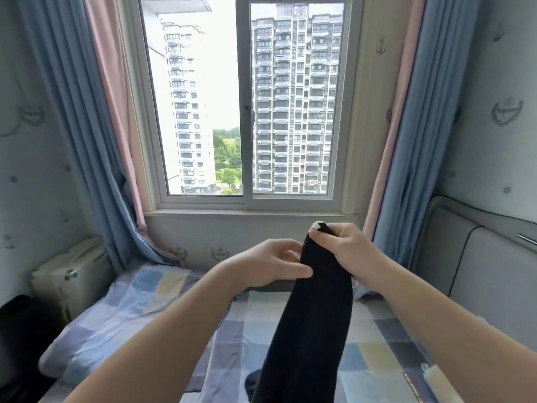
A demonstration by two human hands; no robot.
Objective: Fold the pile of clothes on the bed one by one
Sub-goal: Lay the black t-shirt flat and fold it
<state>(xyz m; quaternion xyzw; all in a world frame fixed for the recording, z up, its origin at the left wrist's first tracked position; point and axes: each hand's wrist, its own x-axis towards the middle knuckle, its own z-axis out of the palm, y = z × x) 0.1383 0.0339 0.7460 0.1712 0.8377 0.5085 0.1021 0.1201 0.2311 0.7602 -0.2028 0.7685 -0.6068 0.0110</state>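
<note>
1. The right hand [345,245] pinches the top end of a black garment [313,315], fingers curled round it, beside a small white patch [316,225].
2. The left hand [273,264] meets the garment's left edge just below, fingers bent; it seems to pinch the cloth, though the contact is blurred.
3. The garment hangs in the air above the checked bed [139,298], and its lower end runs out of view.

Window [247,106]: behind the bed [145,309], between left curtain [72,126] and right curtain [412,141].
Garment [311,315]: hangs above the bed, centre.
Left hand [279,263]: left of garment, pinching its edge.
Right hand [340,242]: at garment's top.
Case [69,274]: left of bed.
</note>
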